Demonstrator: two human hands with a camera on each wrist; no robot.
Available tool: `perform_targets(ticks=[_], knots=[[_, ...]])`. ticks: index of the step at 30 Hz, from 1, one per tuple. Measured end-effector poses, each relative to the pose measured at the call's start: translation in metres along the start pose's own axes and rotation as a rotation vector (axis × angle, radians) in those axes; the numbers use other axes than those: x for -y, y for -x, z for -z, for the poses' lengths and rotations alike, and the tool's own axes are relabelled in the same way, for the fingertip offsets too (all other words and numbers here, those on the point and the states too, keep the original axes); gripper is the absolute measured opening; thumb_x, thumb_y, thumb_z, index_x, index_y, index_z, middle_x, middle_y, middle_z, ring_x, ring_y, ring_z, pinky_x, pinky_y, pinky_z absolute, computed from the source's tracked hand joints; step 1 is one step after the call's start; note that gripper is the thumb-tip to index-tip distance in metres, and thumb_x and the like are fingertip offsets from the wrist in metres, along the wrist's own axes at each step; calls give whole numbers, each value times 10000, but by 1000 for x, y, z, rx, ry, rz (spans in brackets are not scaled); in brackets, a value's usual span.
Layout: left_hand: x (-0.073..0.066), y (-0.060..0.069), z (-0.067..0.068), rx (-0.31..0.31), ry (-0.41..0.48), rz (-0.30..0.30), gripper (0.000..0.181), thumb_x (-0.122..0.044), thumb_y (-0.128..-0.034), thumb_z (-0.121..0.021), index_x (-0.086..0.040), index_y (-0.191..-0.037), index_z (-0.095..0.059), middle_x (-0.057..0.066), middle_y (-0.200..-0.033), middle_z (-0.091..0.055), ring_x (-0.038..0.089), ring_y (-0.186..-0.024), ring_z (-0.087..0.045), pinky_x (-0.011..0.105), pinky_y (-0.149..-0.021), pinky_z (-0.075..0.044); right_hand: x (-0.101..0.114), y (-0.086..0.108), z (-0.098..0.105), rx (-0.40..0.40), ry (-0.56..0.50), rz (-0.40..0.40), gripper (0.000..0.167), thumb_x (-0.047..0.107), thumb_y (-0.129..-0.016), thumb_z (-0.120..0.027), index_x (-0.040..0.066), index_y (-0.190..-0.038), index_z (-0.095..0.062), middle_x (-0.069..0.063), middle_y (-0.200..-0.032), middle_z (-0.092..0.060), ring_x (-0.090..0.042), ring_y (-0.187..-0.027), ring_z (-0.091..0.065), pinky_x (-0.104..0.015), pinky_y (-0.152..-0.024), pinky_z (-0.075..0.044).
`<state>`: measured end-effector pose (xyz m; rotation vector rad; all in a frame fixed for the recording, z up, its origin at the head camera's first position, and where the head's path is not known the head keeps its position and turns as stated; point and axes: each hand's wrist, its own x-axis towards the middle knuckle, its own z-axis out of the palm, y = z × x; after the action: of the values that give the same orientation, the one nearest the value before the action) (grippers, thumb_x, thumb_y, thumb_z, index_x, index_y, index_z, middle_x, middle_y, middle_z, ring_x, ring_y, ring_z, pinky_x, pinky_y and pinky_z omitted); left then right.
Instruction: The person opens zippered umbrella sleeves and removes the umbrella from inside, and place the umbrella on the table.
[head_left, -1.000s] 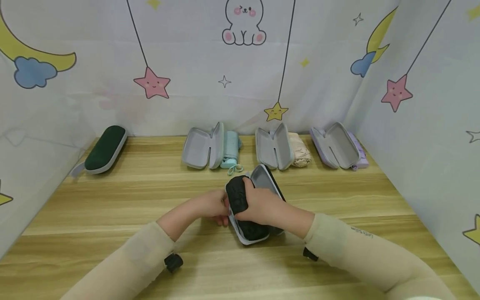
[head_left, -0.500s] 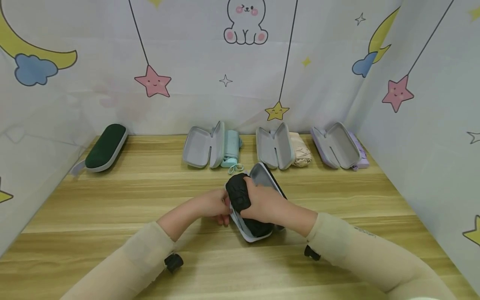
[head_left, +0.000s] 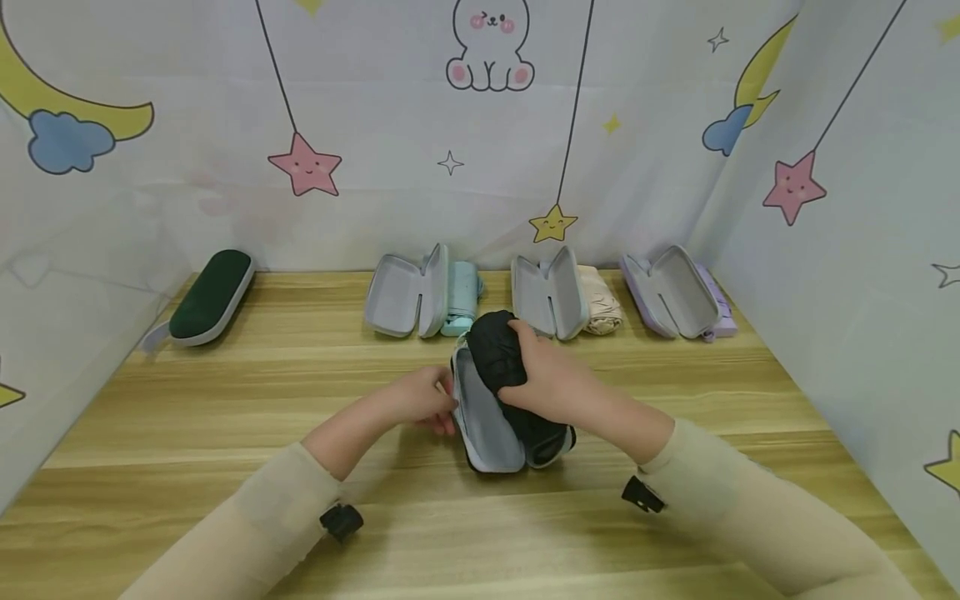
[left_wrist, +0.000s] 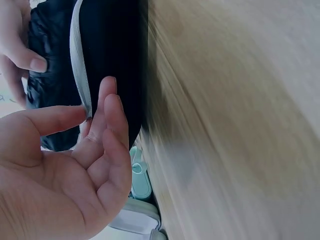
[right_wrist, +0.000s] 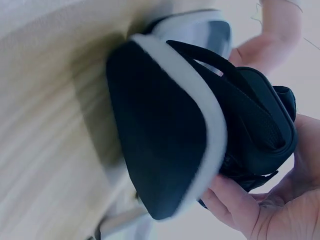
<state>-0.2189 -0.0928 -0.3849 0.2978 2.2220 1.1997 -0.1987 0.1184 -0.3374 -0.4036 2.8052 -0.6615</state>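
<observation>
My right hand (head_left: 555, 379) grips a black folded umbrella (head_left: 498, 350), thumb on one side and fingers round the other. In the right wrist view the umbrella's flat end (right_wrist: 260, 150) carries a looped strap. Beneath it lies an unzipped black case (head_left: 486, 429) with a pale grey lining and rim. The umbrella slants across the case's right half, its near end inside that half. My left hand (head_left: 422, 396) pinches the case's left rim; in the left wrist view, thumb and fingers meet on the pale zip edge (left_wrist: 79, 60).
A closed dark green case (head_left: 213, 296) lies at the far left. Along the back wall stand unzipped cases, one beside a mint umbrella (head_left: 462, 296), one beside a beige umbrella (head_left: 600, 300) and a lilac case (head_left: 671, 292) in front of a purple item.
The umbrella, in my right hand, has moved right and away, from the case's left half to its right half. The left half's grey lining now shows. My left hand stays at the left rim.
</observation>
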Motion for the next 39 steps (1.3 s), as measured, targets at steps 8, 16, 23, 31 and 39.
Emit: perform_targets(ticks=[8,16,23,31,39], knots=[[4,5,7,-21,10,1,34,-24,-941,-510,-11,-941,-478,125,-689,-684,165,-573,-632,259,-521,-462,-9,14,26,-59,-36,-4,970,382,-865,-700,89,-1553,-82,-219,-1458,-416,-367,-1250,-494,-521,-977,-424],[4,12,14,-46,-4,12,47,-40,-936,-502,-16,-968,-479,109,-692,-687,148,-575,-633,245,-517,-431,-26,23,41,-84,-10,-31,972,414,-874,-683,70,-1552,-76,-252,-1434,-431,-403,-1248,-485,-551,-981,-409],[6,21,22,-54,-26,6,28,-46,-950,-477,-20,-957,-472,106,-719,-690,174,-614,-643,285,-554,-464,-41,24,36,-13,-20,-94,954,398,-894,-665,55,-1546,-59,-269,-1431,-430,-415,-1211,-513,-549,-949,-432],[13,27,25,-67,-35,-21,34,-44,-933,-507,-26,-937,-479,141,-758,-701,169,-632,-642,285,-546,-447,-55,9,16,63,7,-119,945,397,-886,-670,19,-1538,-99,-271,-1378,-486,-384,-1151,-562,-517,-898,-468],[15,28,25,-74,-20,-37,61,-66,-939,-518,-21,-973,-495,109,-808,-681,196,-700,-661,324,-598,-487,-59,-5,-4,119,30,-123,929,387,-882,-674,17,-1534,-126,-259,-1342,-520,-373,-1150,-565,-505,-917,-457]])
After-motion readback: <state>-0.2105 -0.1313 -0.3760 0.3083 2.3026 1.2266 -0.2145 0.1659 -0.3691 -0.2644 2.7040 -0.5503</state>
